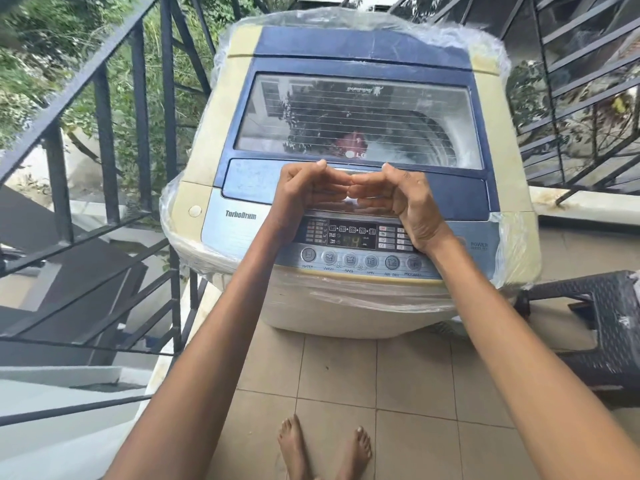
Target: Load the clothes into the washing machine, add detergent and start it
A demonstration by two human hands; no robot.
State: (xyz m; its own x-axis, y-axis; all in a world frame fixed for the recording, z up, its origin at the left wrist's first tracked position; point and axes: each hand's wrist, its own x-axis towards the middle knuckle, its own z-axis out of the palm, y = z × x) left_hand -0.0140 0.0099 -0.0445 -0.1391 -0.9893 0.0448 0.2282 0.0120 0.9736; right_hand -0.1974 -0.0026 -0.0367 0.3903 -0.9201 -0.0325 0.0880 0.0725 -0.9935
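My washer [349, 188], a boxy cream-and-blue top-loader wrapped in crinkled clear plastic, stands on the tiled floor [408, 382] by a black railing [104, 140]. Its glass lid [356, 123] is down; something red lies in the drum. My arms reach forward together. My left hand [304, 192] and right hand [398, 199], fingers bent inward and tips meeting, rest at the lid's front edge above the glossy panel [353, 233], grasping nothing.

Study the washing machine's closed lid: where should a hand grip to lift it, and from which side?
Grip the lid at its front edge, just above the control panel, coming from the front. Both hands already rest there, left hand and right hand, which suggests that the lid lifts from this edge.
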